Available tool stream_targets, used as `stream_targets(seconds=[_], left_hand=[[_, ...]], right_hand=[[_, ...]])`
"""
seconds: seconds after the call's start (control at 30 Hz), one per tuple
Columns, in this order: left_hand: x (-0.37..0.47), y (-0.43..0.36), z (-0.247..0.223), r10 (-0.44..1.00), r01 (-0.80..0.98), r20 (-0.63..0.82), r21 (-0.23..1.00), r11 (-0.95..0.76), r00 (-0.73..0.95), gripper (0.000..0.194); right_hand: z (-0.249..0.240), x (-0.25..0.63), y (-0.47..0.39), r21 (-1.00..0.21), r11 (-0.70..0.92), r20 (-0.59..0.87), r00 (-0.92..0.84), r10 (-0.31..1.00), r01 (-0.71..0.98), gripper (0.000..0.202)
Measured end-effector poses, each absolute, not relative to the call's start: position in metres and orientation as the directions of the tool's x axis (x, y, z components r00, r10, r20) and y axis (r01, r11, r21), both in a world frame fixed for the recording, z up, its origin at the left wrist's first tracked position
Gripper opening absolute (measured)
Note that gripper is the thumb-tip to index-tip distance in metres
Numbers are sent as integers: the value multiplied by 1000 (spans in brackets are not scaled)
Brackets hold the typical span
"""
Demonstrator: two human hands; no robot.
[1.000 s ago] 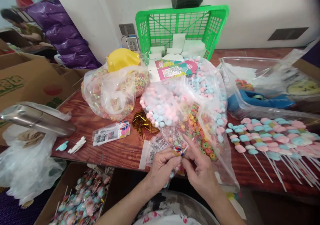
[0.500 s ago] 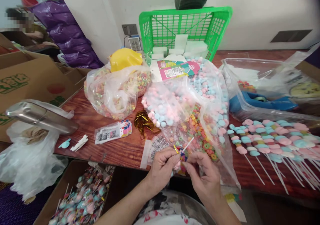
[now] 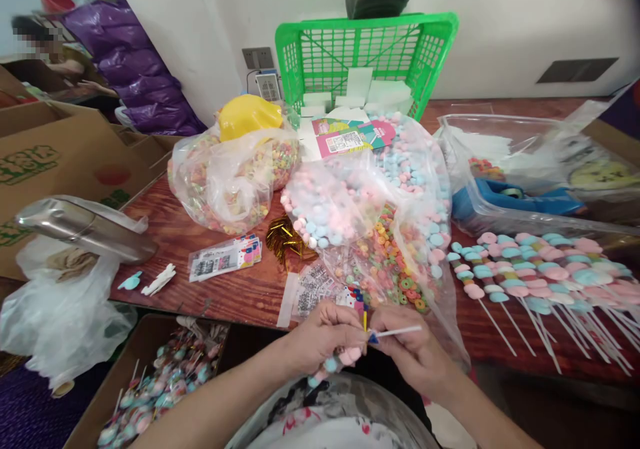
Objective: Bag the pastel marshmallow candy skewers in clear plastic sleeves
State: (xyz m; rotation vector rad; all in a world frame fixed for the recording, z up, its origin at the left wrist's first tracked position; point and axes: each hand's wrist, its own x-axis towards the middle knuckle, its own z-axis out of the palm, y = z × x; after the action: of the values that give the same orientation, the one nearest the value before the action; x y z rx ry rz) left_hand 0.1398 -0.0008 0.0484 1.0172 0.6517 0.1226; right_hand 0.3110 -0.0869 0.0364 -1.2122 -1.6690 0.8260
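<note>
A wrapped marshmallow skewer (image 3: 331, 364), pink and blue, lies sideways in my left hand (image 3: 320, 334), its white stick (image 3: 400, 331) pointing right. My left hand is closed round it where the sweets meet the stick. A gold twist tie (image 3: 365, 318) stands up between the hands at the neck of the clear wrapper. Close against it, my right hand (image 3: 410, 352) is pinched at the tie, the fingertips partly hidden. Beyond the hands are loose gold twist ties (image 3: 284, 239) and printed clear bags (image 3: 317, 289).
Bags of marshmallows (image 3: 320, 212) and ring candy (image 3: 395, 256) fill the table's middle. Unwrapped skewers (image 3: 545, 269) lie right, by a clear bin (image 3: 520, 219). A steel flask (image 3: 85, 226) lies left, above a carton (image 3: 87, 422) of wrapped skewers. A green basket (image 3: 367, 26) stands behind.
The skewer has turned: its stick, earlier tilted up, now points right and nearly level, and more marshmallows show below my left hand. Both hands are still together at the wrapper's neck.
</note>
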Motion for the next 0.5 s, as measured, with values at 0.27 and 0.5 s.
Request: stream_targets(seconds=[0.27, 0.5], left_hand=[[139, 12, 55, -32, 448, -557, 632, 633, 830, 18], [145, 35, 61, -257, 649, -598, 660, 378, 759, 12]], right_hand=[[66, 315, -100, -298, 764, 625, -488, 609, 572, 27], [69, 312, -93, -286, 748, 456, -602, 655, 599, 23]])
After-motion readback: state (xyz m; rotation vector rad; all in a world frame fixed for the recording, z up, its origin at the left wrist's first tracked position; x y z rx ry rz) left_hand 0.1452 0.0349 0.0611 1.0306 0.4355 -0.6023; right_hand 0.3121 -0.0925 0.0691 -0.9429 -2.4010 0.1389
